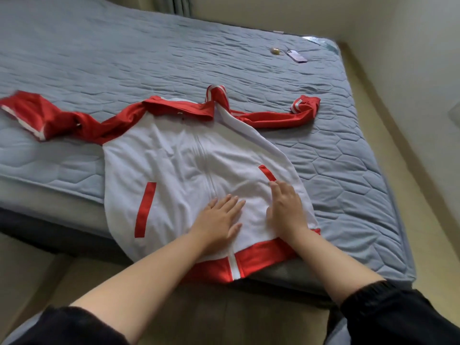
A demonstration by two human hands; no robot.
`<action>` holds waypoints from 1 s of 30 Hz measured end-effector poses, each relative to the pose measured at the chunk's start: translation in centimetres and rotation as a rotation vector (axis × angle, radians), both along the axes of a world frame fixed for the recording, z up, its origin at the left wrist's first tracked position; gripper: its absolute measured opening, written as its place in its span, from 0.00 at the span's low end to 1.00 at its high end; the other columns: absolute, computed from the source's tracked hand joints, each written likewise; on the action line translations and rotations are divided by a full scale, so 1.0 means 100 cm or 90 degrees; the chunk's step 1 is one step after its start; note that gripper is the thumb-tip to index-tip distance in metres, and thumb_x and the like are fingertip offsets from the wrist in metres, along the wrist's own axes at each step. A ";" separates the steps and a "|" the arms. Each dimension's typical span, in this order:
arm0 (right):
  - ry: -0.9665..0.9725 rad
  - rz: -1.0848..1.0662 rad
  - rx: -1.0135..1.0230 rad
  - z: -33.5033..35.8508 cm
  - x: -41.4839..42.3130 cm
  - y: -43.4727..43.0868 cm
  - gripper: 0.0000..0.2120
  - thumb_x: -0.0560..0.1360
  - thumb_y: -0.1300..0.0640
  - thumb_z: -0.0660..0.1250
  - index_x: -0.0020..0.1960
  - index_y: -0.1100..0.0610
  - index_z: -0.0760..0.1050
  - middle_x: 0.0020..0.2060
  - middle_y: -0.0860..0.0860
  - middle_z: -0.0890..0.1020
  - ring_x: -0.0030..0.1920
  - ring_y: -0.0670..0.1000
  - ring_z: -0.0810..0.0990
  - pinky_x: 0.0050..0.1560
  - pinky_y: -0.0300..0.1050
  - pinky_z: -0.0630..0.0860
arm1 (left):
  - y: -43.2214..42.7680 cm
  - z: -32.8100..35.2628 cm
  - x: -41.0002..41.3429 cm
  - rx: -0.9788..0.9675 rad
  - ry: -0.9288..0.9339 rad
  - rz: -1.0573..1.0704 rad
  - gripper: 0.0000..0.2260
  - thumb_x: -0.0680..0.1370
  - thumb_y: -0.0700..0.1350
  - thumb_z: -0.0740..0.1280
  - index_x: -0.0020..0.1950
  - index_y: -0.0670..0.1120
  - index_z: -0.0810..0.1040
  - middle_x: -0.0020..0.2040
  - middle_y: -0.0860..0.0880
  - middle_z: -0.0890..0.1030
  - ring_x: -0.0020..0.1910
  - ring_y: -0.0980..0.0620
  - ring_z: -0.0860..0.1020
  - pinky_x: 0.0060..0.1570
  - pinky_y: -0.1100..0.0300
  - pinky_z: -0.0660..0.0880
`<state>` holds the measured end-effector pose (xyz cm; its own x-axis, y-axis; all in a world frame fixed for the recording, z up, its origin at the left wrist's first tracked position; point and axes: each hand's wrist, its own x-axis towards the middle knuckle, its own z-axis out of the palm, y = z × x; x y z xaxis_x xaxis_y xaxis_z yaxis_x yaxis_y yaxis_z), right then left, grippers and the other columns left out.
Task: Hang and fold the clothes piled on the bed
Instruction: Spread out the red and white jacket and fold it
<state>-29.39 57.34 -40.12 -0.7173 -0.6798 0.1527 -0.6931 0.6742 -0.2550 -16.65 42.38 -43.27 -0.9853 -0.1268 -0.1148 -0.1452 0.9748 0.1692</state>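
1. The first red sleeve (49, 118) lies well out past the left hand's outer side, twisted and crumpled on the bed (124, 46).
2. Just outward of the left hand is a red-trimmed pocket (145, 210). No box, basket or drawer is in view. The pocket lies flat, and whether anything is inside it cannot be told.
3. The left hand (220, 220) lies palm down with fingers straight and spread. It presses the white front of the track jacket (179, 155) just beyond the red hem band (249, 257) and close beside the closed zip (206, 165).
4. The right hand (286, 207) is near the left hand but not touching it. It is also flat and grips nothing, and its fingertips reach the lower end of the second pocket (266, 172).
5. The step looks like smoothing the jacket body, which is spread front up at the near edge of the mattress, before folding it.
6. The next move probably calls for lifting both palms and untwisting the crumpled sleeve. Each sleeve would then be drawn across the body, and the hem taken up toward the collar.
7. The second red sleeve (273, 118) stretches away beyond and outward of the right hand, with its cuff turned back.
8. Far beyond the right hand, a phone (296, 56) and a small round object (275, 51) lie on the bed, well clear of the jacket.
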 end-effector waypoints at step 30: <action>-0.112 0.087 0.152 -0.042 0.052 -0.143 0.27 0.80 0.46 0.49 0.78 0.51 0.50 0.78 0.50 0.50 0.77 0.49 0.47 0.73 0.63 0.47 | -0.135 0.006 0.127 -0.184 0.144 0.538 0.35 0.77 0.44 0.62 0.78 0.51 0.46 0.70 0.43 0.61 0.69 0.44 0.61 0.65 0.48 0.62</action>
<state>-24.23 43.05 -44.34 -0.6184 -0.7731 -0.1411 -0.7407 0.6333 -0.2241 -4.00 28.90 -42.62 -0.5470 -0.8085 0.2170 -0.8214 0.5683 0.0470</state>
